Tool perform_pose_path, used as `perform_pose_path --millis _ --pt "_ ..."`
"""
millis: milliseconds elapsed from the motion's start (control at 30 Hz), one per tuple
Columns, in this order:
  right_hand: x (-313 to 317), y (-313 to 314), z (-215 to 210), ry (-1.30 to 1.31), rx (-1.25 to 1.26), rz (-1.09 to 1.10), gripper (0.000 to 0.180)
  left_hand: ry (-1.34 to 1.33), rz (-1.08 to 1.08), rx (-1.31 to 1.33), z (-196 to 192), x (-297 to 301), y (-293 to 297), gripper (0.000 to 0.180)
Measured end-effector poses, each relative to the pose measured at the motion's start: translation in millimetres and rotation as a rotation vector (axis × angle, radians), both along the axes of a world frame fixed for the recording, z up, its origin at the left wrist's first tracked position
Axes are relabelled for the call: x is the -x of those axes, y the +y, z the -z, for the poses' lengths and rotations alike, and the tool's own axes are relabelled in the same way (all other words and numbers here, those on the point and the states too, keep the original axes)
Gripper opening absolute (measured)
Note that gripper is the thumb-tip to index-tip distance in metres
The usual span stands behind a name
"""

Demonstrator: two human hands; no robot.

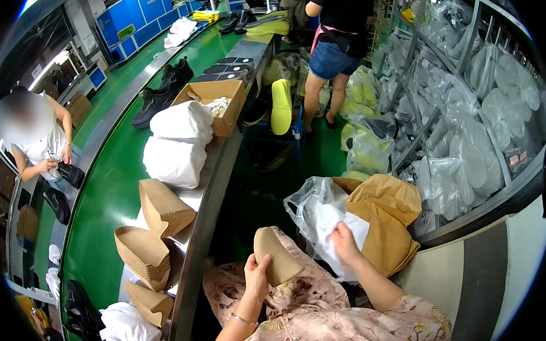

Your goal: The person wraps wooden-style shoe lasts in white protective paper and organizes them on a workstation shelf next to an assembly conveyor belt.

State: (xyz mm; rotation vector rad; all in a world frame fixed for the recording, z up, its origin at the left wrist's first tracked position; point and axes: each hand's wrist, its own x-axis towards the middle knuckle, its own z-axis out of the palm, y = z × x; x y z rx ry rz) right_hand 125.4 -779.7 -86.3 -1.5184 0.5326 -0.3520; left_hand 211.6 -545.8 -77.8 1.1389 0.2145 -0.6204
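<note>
The green bench point(107, 205) carries brown forms point(142, 256), white bundles point(175, 159) and a carton point(229, 120).

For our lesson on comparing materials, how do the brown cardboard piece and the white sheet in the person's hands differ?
Colour: the cardboard piece is brown; the sheet is white.
Form: the cardboard piece is curved and looks stiff; the sheet looks thin and creased.
Place: the cardboard piece is in the left hand; the sheet is in the right hand.
Shared: both are held above the person's lap area.
</note>
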Motion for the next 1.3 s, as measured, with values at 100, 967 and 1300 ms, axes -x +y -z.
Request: perform_pose_path --millis 100,967,1300 --pt "-11 67 -42 -0.050 0.231 -0.238 0.012 -0.016 -0.048 0.103 10 -5 -2 0.018" --pt "-77 153 -87 -0.114 0.558 -0.560 0.058 -0.143 -0.227 0.510 -40 5 66 0.023" --pt "-87 167 -98 -0.515 1.425 -0.688 0.044 -0.064 -0.219 0.696 -31 3 75 0.039"
